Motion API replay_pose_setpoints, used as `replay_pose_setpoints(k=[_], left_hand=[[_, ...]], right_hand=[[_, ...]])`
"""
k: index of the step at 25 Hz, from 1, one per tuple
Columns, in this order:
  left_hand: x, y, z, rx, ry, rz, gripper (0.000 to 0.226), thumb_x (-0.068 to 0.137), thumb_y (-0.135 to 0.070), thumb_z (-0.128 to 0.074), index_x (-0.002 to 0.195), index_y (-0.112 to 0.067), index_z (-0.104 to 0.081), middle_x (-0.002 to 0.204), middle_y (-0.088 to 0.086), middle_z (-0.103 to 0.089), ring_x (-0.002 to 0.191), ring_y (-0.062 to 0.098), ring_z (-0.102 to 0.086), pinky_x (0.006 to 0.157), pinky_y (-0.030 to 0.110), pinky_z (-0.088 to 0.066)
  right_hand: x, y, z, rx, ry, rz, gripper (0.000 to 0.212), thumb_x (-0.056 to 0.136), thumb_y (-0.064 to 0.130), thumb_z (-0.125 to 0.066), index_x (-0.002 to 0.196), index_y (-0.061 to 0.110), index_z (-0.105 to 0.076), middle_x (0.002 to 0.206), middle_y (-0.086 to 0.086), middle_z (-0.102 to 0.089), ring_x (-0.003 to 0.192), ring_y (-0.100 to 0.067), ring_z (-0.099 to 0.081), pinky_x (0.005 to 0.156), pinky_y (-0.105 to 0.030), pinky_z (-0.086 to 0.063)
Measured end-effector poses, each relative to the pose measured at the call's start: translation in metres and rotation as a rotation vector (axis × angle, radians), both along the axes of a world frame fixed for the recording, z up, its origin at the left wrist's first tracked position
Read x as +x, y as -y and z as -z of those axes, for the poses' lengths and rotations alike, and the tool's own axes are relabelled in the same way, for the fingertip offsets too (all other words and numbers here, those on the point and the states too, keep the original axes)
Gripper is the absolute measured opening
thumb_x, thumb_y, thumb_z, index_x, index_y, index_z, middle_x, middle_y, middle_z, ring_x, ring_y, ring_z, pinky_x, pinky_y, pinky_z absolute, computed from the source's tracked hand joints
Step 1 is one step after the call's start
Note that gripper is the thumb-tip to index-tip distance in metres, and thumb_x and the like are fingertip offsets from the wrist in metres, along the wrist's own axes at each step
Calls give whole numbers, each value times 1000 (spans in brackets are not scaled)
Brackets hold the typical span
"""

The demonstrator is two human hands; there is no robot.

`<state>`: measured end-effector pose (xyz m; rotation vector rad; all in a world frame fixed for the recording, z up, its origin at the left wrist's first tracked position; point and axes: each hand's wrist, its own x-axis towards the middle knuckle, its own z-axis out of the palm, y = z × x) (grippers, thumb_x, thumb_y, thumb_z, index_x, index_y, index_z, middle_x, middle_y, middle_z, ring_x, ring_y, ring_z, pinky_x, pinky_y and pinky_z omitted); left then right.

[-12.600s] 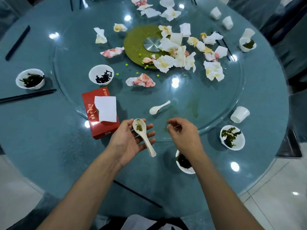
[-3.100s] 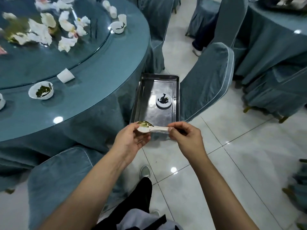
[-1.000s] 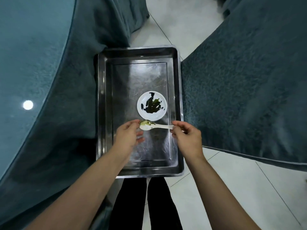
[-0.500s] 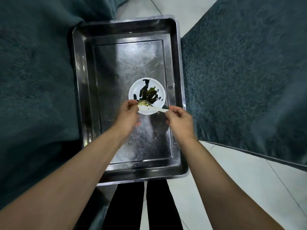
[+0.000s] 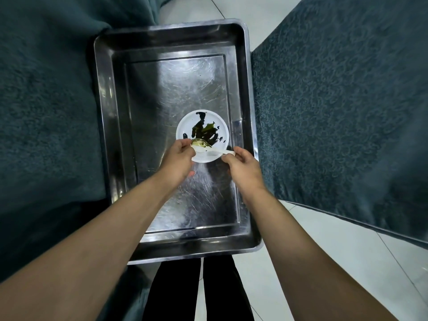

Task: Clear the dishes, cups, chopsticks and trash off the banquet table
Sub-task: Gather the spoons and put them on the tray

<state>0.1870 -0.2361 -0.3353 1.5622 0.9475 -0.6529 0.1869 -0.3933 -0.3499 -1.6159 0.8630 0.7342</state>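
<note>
Teal cloth [image 5: 41, 112] hung at far left beside the steel tray [image 5: 104, 135]. My left hand [image 5: 178, 161] pinched the bowl end of the white spoon [image 5: 208, 149], held just over the white dish [image 5: 185, 130] of dark green scraps in the tray. My right hand [image 5: 243, 167] pinched the spoon's handle. Patterned teal chair fabric [image 5: 335, 100] lay at right.

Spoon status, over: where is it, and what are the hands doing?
Left hand pinches spoon bowl, right hand pinches handle. Spoon held over dish in tray. Nothing in the way.
</note>
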Motion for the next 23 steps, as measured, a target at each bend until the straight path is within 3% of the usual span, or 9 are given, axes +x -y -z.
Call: replay_pose_setpoints(k=[5,7,10,12,14,19,23], left_hand=[[-5,-1,-7,-13,27,5,30,104,-21,-48,132,-30,-53,135,1,-57,117,21,-59,82,32,-56],[-9,-2,-14,5,48,25,29,104,-23,-49,132,-31,-54,128,-1,-60,109,16,-61,79,31,-56],[-18,-1,-30,49,77,59,32,103,-25,-51,133,-33,-55,110,-9,-64,91,17,-61,81,47,-58],[-25,1,-45,67,116,65,32,103,-22,-50,133,-31,-56,106,-17,-62,83,17,-60,80,46,-58],[-32,3,-63,76,164,54,32,102,-17,-50,130,-29,-58,105,-18,-62,78,12,-58,75,39,-54],[-56,7,-125,88,222,61,27,101,-22,-52,120,-41,-57,113,-24,-61,92,-13,-57,76,21,-48],[-78,9,-176,109,279,51,32,101,-15,-51,120,-40,-58,115,-22,-62,89,-10,-57,74,17,-49]], right_hand=[[-1,0,-12,-38,32,-25,54,91,22,-72,142,23,-54,89,33,-55,78,21,-56,70,-5,-38],[-4,0,-20,-41,57,-46,53,92,19,-71,142,20,-53,91,33,-52,70,30,-53,61,2,-39],[-7,-2,-40,-52,123,-103,48,93,16,-69,139,22,-55,104,24,-62,89,15,-61,70,3,-43],[-10,-4,-58,-43,177,-146,47,94,14,-67,139,21,-55,121,12,-65,110,-1,-63,91,-11,-48],[-12,-6,-75,-41,240,-192,47,95,12,-65,140,19,-55,127,8,-65,116,-6,-63,100,-19,-48],[-26,-5,-123,-43,335,-271,42,94,11,-65,135,22,-60,106,25,-64,89,20,-61,76,1,-44],[-44,-5,-170,-35,386,-278,40,94,11,-65,132,24,-63,113,19,-65,92,21,-60,76,3,-43]])
